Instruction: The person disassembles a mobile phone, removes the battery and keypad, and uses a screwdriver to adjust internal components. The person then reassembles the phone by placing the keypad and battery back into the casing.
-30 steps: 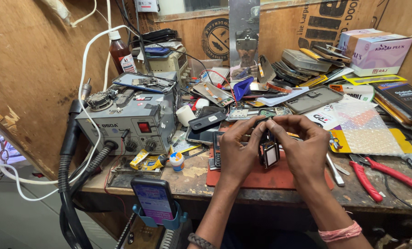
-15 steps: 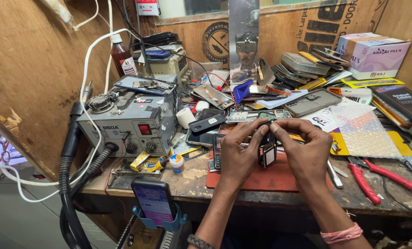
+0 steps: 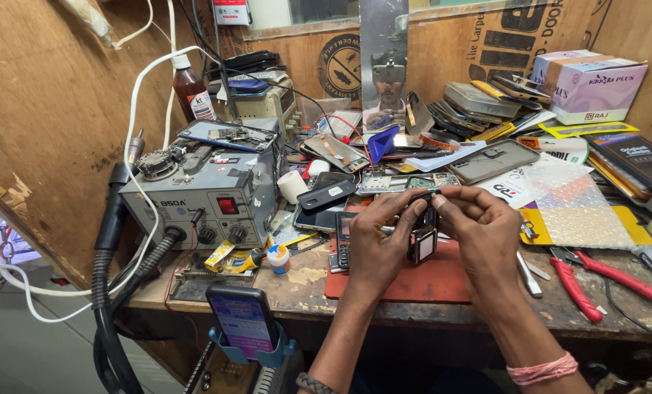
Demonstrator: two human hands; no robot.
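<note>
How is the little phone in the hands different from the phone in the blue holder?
The small phone is held above the red mat by both hands; the holder phone stands propped in a blue cradle at the bench edge. The small phone's screen is dark; the holder phone's screen is lit. Both are upright.

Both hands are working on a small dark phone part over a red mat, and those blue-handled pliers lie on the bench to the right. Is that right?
Not quite: the pliers have red handles, not blue, as the head view shows. The rest holds: the left hand and right hand hold a small dark phone part over the red mat, and the pliers lie to the right on the bench.
</note>
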